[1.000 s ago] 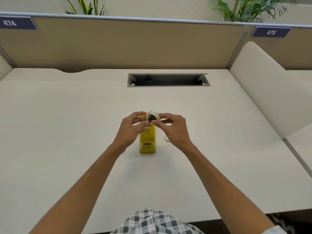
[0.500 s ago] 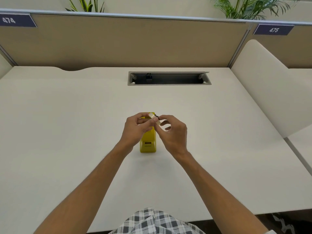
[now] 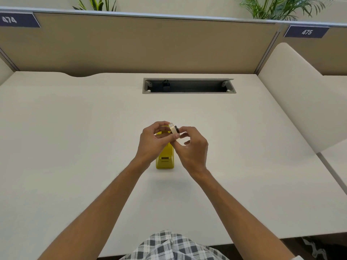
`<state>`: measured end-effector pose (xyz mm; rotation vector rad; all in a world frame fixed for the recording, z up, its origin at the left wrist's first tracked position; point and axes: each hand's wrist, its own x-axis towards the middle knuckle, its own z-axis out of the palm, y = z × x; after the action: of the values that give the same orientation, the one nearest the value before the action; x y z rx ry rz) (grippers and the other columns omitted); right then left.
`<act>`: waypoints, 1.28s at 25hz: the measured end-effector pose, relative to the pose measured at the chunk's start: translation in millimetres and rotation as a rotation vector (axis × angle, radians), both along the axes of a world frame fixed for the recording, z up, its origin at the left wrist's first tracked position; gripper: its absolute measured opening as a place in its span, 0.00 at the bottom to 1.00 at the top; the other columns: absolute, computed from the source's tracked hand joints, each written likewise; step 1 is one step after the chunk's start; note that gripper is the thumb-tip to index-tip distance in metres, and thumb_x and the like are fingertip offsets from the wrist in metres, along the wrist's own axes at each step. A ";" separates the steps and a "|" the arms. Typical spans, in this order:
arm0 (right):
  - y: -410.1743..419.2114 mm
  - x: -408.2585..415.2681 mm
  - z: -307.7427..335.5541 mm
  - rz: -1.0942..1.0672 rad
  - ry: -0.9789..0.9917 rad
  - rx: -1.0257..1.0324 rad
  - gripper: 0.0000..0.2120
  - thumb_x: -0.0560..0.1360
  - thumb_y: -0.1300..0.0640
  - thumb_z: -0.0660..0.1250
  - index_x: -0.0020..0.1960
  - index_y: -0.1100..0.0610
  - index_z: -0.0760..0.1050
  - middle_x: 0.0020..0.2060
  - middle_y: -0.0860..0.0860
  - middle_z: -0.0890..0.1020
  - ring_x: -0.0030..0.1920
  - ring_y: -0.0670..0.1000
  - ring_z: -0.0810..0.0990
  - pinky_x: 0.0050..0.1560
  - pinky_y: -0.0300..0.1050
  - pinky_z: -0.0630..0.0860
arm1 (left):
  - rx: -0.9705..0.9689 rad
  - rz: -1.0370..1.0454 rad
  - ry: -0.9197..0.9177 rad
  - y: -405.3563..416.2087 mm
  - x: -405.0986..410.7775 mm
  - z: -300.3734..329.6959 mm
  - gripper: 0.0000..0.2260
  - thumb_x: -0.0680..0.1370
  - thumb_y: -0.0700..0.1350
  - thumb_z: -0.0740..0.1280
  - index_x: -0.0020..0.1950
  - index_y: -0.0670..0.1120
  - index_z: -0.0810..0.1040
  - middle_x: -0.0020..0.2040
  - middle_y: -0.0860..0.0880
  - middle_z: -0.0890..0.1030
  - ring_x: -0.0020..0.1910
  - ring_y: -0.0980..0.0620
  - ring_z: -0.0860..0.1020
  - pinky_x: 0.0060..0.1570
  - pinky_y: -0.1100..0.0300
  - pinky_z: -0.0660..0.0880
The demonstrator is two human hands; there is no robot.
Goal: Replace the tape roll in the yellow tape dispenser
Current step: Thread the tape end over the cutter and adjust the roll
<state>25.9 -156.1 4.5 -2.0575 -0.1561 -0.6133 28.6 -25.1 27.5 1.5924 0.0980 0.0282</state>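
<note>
The yellow tape dispenser [image 3: 165, 159] stands upright on the white desk [image 3: 75, 147], its cutter end toward me and its far end hidden behind my hands. Just above that far end I hold a small whitish tape roll [image 3: 172, 129] on edge, with a black hub [image 3: 176, 128] sticking out of its right side. My left hand [image 3: 155, 142] pinches the roll between thumb and fingers. My right hand [image 3: 193, 147] touches the hub side with its fingertips, its other fingers curled loosely.
A grey cable slot [image 3: 188, 85] is cut into the desk farther back. A tan partition [image 3: 150, 44] closes the far side and a cream divider [image 3: 304, 98] rises at the right. The desk's front edge runs close to my checked clothing [image 3: 172, 246].
The roll has turned from showing its round face and hub to standing on edge. Both hands dipped toward the dispenser, and a small whitish object right of the dispenser is now hidden by my right hand.
</note>
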 end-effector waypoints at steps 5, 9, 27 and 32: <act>3.2 0.8 -1.5 0.023 0.019 0.056 0.10 0.70 0.51 0.75 0.48 0.52 0.77 0.42 0.45 0.82 0.40 0.42 0.81 0.33 0.44 0.78 | -0.085 -0.020 0.075 2.2 2.0 -0.6 0.14 0.72 0.50 0.74 0.56 0.50 0.80 0.49 0.50 0.86 0.50 0.52 0.84 0.44 0.63 0.80; 5.7 -0.4 -0.1 0.004 0.041 0.043 0.09 0.71 0.49 0.74 0.47 0.51 0.78 0.41 0.44 0.83 0.42 0.42 0.82 0.34 0.46 0.78 | -0.125 -0.036 0.091 4.6 2.4 -1.4 0.10 0.73 0.47 0.73 0.54 0.49 0.82 0.47 0.51 0.86 0.50 0.51 0.84 0.44 0.63 0.79; 20.7 7.9 -15.0 -0.145 0.239 -0.099 0.08 0.69 0.45 0.72 0.43 0.48 0.78 0.38 0.44 0.80 0.36 0.45 0.76 0.34 0.40 0.65 | 0.142 0.098 0.035 4.2 15.9 -20.9 0.20 0.68 0.42 0.76 0.58 0.52 0.78 0.51 0.53 0.84 0.57 0.55 0.79 0.55 0.62 0.74; 24.3 11.7 -20.7 -0.159 0.266 -0.105 0.09 0.69 0.45 0.72 0.43 0.49 0.79 0.37 0.44 0.81 0.37 0.47 0.78 0.34 0.41 0.66 | 0.346 0.093 -0.033 3.8 21.1 -27.9 0.17 0.70 0.43 0.74 0.58 0.53 0.80 0.53 0.54 0.83 0.57 0.59 0.77 0.43 0.82 0.64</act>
<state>37.6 -131.8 -16.3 -2.2459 0.1337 -0.4281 49.7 -21.3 -0.3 1.9313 0.1473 0.1504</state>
